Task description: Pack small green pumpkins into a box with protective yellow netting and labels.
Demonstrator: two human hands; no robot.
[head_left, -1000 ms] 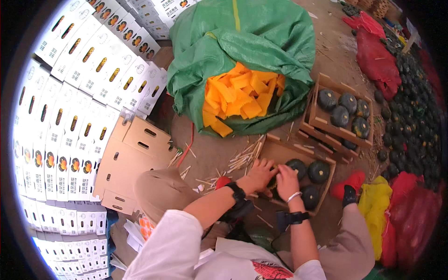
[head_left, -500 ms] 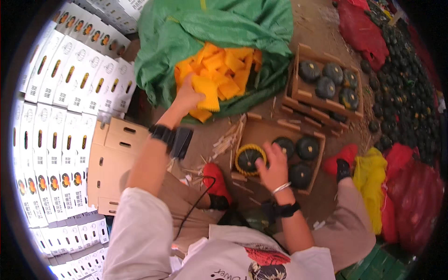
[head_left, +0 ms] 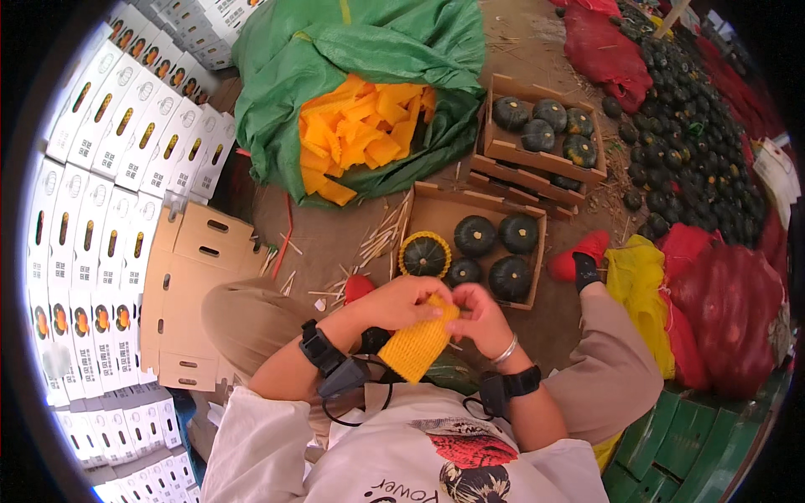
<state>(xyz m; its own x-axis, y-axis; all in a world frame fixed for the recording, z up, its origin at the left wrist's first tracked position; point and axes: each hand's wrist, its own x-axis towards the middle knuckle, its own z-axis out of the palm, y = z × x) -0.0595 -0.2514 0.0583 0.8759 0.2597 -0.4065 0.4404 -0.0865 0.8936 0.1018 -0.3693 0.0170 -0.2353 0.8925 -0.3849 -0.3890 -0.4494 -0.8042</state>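
left hand (head_left: 401, 303): closed on upper edge of yellow foam net sleeve (head_left: 417, 345), at lap
right hand (head_left: 474, 312): fingers pinching same sleeve edge
squash under sleeve (head_left: 449, 373): dark green, mostly hidden
cardboard tray (head_left: 436, 205): four green squashes, one (head_left: 424, 256) already in yellow net
green sack (head_left: 285, 92): pile of yellow net sleeves (head_left: 360, 126), far

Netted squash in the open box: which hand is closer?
Left. The left hand sits just below the netted squash; the right hand is lower and further right. Both hold a yellow foam net.
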